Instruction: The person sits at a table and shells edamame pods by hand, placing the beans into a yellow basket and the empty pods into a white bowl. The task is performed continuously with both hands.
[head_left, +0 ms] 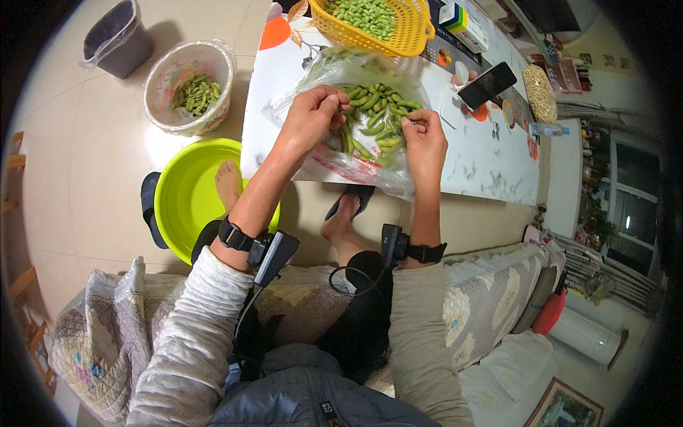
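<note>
Green soybean pods [376,101] lie heaped in a spread-open clear plastic bag [368,169] on the table. My left hand [315,120] is over the bag's left side, thumb against curled fingers; whether anything small is between them is hidden. On the right side of the heap, my right hand [428,141] pinches the end of one green pod [398,110] between thumb and fingertips. A yellow plastic basket [413,45] beyond the bag contains shelled green soybeans [365,18].
A lined waste bin [155,101] with pods or husks [197,96] stands left of the marble-patterned table [469,171]. Below it is a lime-green basin [179,197], with one foot inside. A phone [488,85] and a carton [463,26] are on the table's right.
</note>
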Tool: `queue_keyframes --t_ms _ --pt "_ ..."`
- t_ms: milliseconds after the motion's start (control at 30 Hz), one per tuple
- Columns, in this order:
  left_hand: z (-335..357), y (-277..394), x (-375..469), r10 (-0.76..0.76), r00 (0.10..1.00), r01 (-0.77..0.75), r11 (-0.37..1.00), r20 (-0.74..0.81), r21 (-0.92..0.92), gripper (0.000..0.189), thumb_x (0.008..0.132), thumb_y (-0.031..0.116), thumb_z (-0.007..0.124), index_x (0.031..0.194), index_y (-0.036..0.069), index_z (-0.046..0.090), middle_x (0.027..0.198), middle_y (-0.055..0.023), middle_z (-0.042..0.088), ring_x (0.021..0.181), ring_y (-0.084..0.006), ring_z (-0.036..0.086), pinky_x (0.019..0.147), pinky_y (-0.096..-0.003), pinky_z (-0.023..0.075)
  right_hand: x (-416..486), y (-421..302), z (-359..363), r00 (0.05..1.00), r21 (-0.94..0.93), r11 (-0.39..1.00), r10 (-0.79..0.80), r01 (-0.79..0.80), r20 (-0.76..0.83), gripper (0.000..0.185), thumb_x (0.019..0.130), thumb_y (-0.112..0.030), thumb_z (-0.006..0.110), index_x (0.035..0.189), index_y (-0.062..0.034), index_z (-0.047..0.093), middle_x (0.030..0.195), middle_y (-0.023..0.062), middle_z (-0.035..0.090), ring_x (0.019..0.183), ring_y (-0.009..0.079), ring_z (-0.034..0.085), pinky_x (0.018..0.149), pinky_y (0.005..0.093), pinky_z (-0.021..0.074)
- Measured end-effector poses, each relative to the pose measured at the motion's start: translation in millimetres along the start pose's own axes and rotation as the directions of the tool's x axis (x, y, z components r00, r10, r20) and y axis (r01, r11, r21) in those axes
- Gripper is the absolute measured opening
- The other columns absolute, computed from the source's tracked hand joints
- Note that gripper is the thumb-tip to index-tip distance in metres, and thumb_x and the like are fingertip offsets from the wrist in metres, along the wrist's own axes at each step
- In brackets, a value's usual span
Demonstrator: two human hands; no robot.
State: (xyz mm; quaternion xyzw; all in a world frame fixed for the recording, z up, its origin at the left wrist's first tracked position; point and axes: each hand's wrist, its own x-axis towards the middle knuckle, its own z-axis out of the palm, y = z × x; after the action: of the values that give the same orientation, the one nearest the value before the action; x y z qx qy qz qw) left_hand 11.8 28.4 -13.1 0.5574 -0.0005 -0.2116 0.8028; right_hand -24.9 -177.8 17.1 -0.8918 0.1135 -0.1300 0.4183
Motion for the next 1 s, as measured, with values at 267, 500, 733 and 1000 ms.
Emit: queue_keyframes --t_ms 267,500,733,1000 --pt "18.0 -9.2 -7.4 -0.092 0.977 0.077 0.994 0.192 0.08 0.022 0.092 0.011 0.05 0.107 -0.005 0.056 0.09 -0.0055 0.062 0.074 -0.0114 0.058 0.07 -0.0253 0.0497 -39.0 -0.1 2.8 0.957 0.835 0.491 0.258 -0.247 0.131 0.013 0.086 -0.001 0.058 0.097 -0.0008 0.05 0.093 0.0112 0.061 0.078 0.015 0.057 0.071 0.0256 0.0481" --pt "33.0 -14.7 -9.9 -0.036 0.965 0.026 0.999 0.259 0.043 0.031 0.086 0.011 0.061 0.112 -0.005 0.053 0.088 -0.0058 0.061 0.076 -0.0117 0.059 0.069 -0.026 0.0502 -43.1 3.3 17.0 0.921 0.906 0.251 0.285 -0.341 0.267 0.012 0.087 0.0 0.057 0.097 -0.0023 0.05 0.093 0.0117 0.061 0.078 0.0157 0.058 0.071 0.0256 0.0492" --pt "34.6 -16.1 -1.3 -0.041 0.986 0.034 0.998 0.164 0.046 0.032 0.089 0.019 0.06 0.112 -0.003 0.054 0.089 -0.0031 0.061 0.078 -0.0099 0.057 0.07 -0.0241 0.048 -38.7 6.3 17.9 0.905 0.868 0.271 0.217 -0.417 0.366 0.016 0.085 0.001 0.057 0.098 -0.0049 0.05 0.095 0.011 0.06 0.077 0.0148 0.056 0.071 0.026 0.0473" --pt "35.1 -23.4 9.7 -0.066 0.99 0.062 0.997 0.127 0.038 0.022 0.092 0.015 0.054 0.106 -0.002 0.057 0.088 -0.0046 0.06 0.078 -0.0102 0.056 0.069 -0.0251 0.0484 -36.0 13.0 13.9 0.883 0.825 0.315 0.168 -0.469 0.438 0.016 0.086 -0.003 0.053 0.102 -0.0038 0.05 0.095 0.0091 0.058 0.081 0.0146 0.054 0.072 0.0279 0.0452"
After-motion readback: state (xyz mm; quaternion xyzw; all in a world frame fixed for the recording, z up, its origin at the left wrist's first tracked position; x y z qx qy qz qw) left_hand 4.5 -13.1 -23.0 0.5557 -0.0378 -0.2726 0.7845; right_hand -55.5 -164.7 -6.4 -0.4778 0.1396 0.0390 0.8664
